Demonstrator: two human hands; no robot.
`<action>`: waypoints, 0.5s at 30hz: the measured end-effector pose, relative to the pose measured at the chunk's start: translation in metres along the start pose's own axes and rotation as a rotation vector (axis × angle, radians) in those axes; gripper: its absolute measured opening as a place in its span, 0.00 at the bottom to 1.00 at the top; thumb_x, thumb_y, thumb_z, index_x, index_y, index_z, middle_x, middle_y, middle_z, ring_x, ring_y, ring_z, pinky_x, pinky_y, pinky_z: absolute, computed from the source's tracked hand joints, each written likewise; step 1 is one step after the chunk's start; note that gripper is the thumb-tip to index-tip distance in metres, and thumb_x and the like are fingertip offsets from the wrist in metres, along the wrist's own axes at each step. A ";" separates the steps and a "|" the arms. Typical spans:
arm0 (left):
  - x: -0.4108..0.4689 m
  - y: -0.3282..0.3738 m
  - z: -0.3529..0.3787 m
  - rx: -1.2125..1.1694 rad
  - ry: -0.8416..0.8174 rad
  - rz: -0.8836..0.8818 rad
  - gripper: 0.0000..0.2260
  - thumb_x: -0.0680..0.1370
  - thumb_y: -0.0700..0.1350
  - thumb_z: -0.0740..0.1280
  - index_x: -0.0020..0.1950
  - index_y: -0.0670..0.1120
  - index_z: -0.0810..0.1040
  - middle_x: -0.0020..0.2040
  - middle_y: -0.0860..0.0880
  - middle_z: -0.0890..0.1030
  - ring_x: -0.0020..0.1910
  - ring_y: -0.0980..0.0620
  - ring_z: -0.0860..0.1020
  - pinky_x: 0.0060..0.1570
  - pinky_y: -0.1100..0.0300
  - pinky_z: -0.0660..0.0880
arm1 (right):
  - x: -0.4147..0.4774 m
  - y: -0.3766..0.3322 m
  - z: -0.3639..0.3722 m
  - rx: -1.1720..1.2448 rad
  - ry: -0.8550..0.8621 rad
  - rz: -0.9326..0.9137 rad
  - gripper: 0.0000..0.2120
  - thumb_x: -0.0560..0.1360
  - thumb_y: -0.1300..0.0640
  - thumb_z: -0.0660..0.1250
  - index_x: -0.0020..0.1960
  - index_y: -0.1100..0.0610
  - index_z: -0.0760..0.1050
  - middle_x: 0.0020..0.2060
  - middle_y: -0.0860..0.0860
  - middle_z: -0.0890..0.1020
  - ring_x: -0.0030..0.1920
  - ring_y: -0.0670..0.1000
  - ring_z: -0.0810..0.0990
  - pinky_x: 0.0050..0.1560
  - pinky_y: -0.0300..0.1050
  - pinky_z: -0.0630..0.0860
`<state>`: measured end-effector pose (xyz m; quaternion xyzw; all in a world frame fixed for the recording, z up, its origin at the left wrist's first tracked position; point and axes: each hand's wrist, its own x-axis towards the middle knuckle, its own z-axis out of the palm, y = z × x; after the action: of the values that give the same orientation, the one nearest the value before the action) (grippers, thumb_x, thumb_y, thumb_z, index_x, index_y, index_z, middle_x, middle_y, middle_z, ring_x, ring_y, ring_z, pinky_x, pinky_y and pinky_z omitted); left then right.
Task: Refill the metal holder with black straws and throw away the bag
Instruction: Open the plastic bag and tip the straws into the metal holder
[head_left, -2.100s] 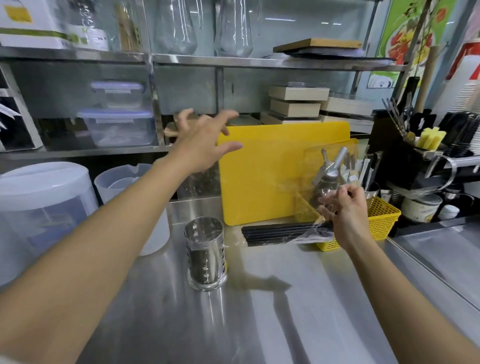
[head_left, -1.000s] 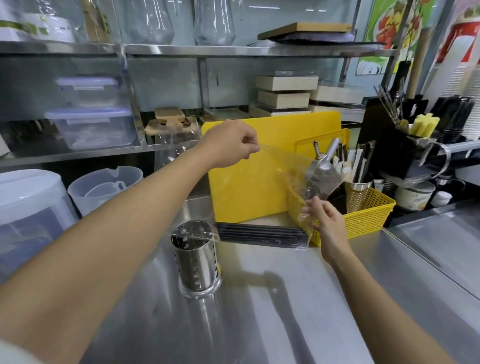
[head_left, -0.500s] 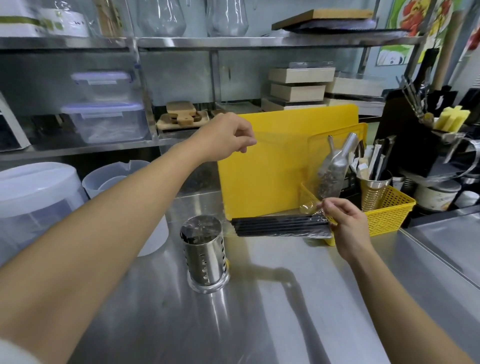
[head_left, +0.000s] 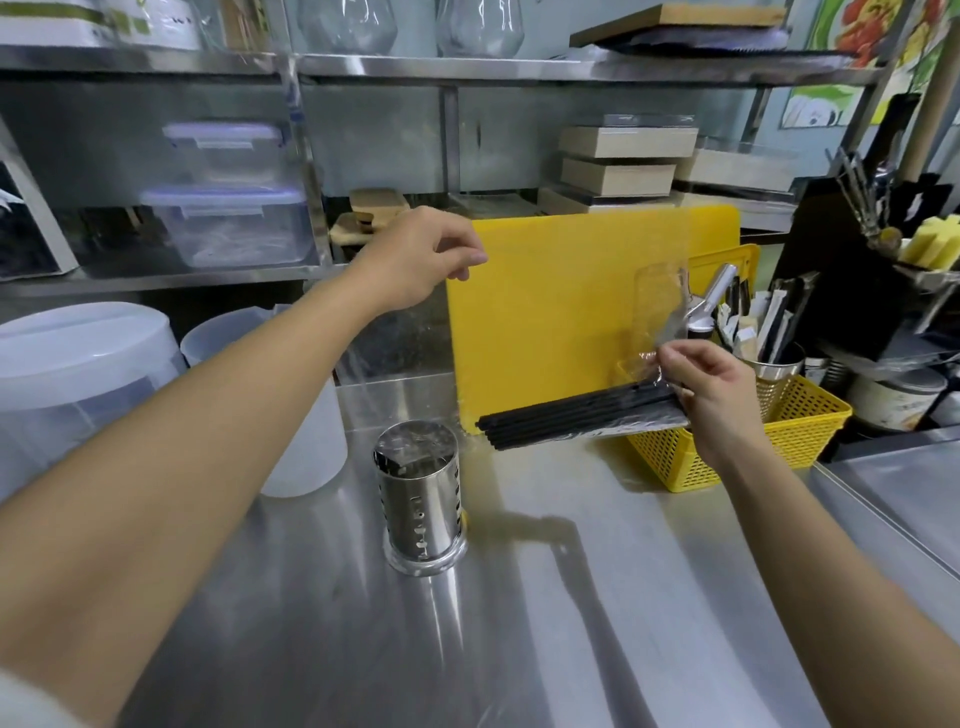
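A bundle of black straws lies almost level inside a clear plastic bag, in front of the yellow cutting board. My right hand pinches the bag at the straws' right end, above the yellow basket. My left hand is raised higher and to the left, with its fingers pinched on the bag's faint film. The perforated metal holder stands upright on the steel counter below and between my hands. No straws show in it.
A yellow cutting board leans against the back wall. The yellow basket with utensils sits at the right. White plastic containers stand at the left. Shelves with boxes and tubs run along the back. Steel counter stretches toward me.
My right hand has lifted the right end of the straw bundle a little, so it slopes up toward the basket. My left hand stays raised with fingers pinched.
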<state>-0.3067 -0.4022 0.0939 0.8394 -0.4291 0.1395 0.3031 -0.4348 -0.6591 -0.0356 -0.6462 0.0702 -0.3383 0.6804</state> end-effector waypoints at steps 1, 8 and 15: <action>-0.001 -0.002 -0.001 0.005 0.035 0.007 0.07 0.77 0.47 0.64 0.44 0.46 0.80 0.39 0.49 0.81 0.41 0.50 0.79 0.50 0.45 0.76 | 0.003 -0.004 0.002 -0.013 -0.014 -0.011 0.04 0.74 0.63 0.67 0.41 0.57 0.79 0.31 0.47 0.82 0.37 0.50 0.78 0.44 0.45 0.73; -0.008 -0.016 -0.006 -0.042 0.098 -0.058 0.06 0.76 0.44 0.66 0.45 0.44 0.80 0.39 0.50 0.81 0.38 0.59 0.78 0.43 0.61 0.73 | 0.022 -0.022 0.009 -0.101 -0.073 -0.091 0.03 0.73 0.62 0.68 0.42 0.57 0.78 0.30 0.45 0.83 0.35 0.44 0.80 0.42 0.38 0.75; -0.011 -0.019 -0.008 -0.025 0.122 -0.080 0.05 0.76 0.45 0.65 0.45 0.46 0.80 0.38 0.53 0.79 0.43 0.52 0.78 0.51 0.51 0.75 | 0.023 -0.024 0.015 -0.124 -0.069 -0.068 0.03 0.73 0.61 0.68 0.42 0.55 0.78 0.32 0.45 0.83 0.38 0.48 0.80 0.46 0.49 0.73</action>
<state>-0.2972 -0.3819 0.0872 0.8420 -0.3776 0.1729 0.3443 -0.4180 -0.6580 -0.0032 -0.7005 0.0456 -0.3336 0.6292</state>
